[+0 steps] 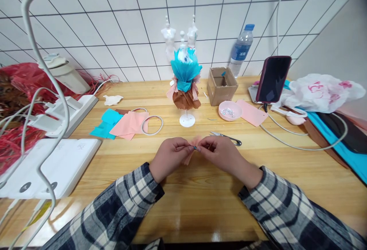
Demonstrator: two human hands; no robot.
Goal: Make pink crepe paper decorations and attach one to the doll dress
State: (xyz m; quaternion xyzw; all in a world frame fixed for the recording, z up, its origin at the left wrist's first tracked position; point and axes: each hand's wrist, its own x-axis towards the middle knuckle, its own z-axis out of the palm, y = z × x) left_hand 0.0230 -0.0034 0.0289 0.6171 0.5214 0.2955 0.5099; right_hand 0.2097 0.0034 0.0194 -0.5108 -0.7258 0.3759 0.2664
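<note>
My left hand [169, 157] and my right hand [220, 152] meet over the wooden table [200, 200], both pinched on a small folded piece of pink paper [194, 147]. Just beyond the right hand lie small scissors [226, 137]. Further back stands a little mannequin [185, 85] on a white stand, dressed in turquoise, pink and brown folded paper. Two bare white mannequins [169, 38] stand behind it by the tiled wall.
Pink and turquoise paper sheets [123, 124] and a tape ring [151, 124] lie left. A cardboard box [222, 85], pink dish [229, 111], pink sheet [252, 112], water bottle [241, 49], propped phone [273, 78], plastic bag [321, 91] sit right. A white board [57, 166] and power strip [65, 114] sit left.
</note>
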